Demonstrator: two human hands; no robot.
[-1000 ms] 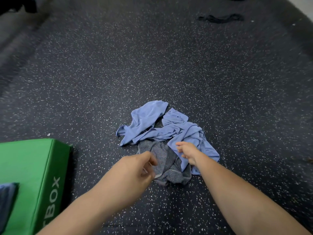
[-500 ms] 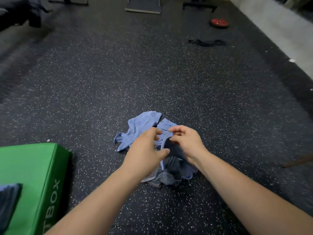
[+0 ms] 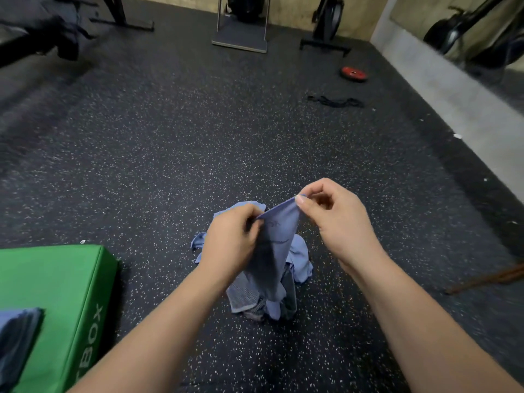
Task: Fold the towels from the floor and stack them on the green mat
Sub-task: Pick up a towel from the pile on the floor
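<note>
A grey-blue towel (image 3: pixel 273 251) hangs lifted off the speckled floor between both hands. My left hand (image 3: pixel 231 245) grips its upper edge on the left, and my right hand (image 3: pixel 337 219) pinches a corner at the top right. Behind and under it, a pile of light blue towels (image 3: pixel 300 259) lies crumpled on the floor, partly hidden by the hanging cloth. The green mat (image 3: pixel 54 293) sits at the lower left, with a folded towel stack (image 3: pixel 17 336) at its near left corner.
A red weight plate (image 3: pixel 354 73) and a black strap (image 3: pixel 336 102) lie far right on the floor. Gym equipment stands along the back wall. A brown stick (image 3: pixel 487 277) lies at the right edge. A concrete strip borders the right.
Both hands have risen from the pile, lifting the grey-blue towel off the floor and drawing its top edge apart. The view has tilted up, showing more of the room.
</note>
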